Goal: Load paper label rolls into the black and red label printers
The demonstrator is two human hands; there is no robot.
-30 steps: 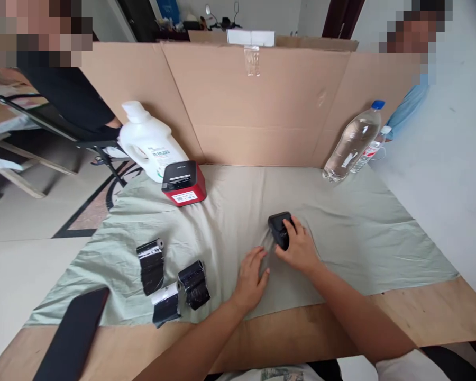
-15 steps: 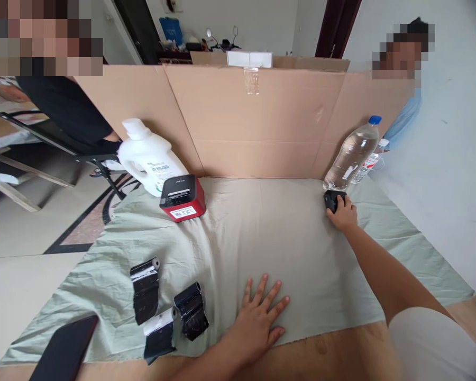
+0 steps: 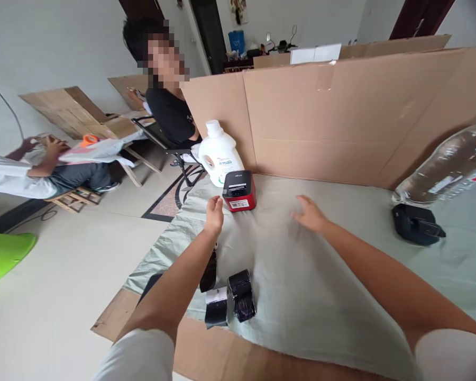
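Note:
My left hand (image 3: 214, 213) is stretched out over the pale green cloth (image 3: 309, 286), empty, just left of a small red and black printer (image 3: 239, 190). My right hand (image 3: 307, 213) hovers open over the cloth to the right of that printer, blurred and holding nothing. A black handheld device (image 3: 416, 224) lies on the cloth at the far right, beside a clear water bottle (image 3: 446, 168). Black-wrapped paper rolls (image 3: 241, 296) lie near the front edge, partly hidden by my left forearm.
A white detergent jug (image 3: 219, 160) stands behind the printer against a cardboard screen (image 3: 341, 116). Left of the table a person in black (image 3: 170, 114) sits on a chair, and another person (image 3: 43, 172) sits lower by wooden boards. A green object (image 3: 3, 254) lies on the floor.
My right hand let go of the black device by the bottle and swung back toward the middle. My left hand lifted off the cloth and reached toward the red printer. The view turned left.

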